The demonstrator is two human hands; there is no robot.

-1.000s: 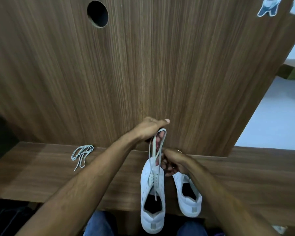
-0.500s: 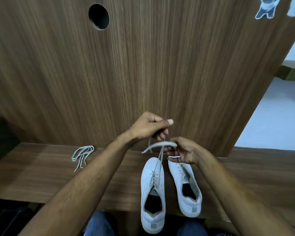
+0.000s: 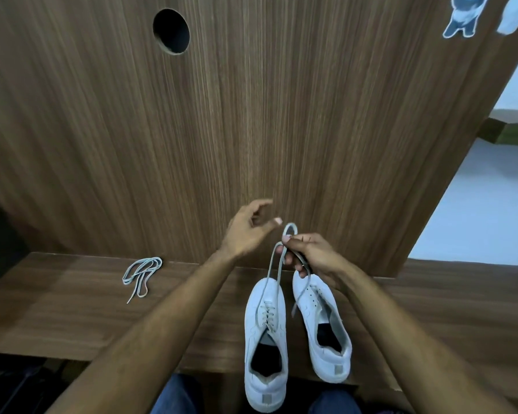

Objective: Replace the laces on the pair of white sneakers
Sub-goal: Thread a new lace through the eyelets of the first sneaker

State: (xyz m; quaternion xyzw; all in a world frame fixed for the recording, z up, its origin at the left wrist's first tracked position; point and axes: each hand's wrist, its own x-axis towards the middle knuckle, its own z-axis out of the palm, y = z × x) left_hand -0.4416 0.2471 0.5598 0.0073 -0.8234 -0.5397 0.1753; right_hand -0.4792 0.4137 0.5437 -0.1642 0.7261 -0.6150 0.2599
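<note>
Right hand [image 3: 308,253] pinching the lace [image 3: 274,270] just above the two white sneakers [image 3: 266,339] on the wooden shelf [image 3: 57,300]. Left hand [image 3: 248,231] loose, fingers apart, holding nothing, just left of that lace. Spare lace [image 3: 141,276] lying well left of the sneakers.

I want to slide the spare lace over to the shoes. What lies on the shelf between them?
In the head view, only bare wooden shelf separates the loose lace from the laced sneaker; the left forearm crosses above it.
</note>
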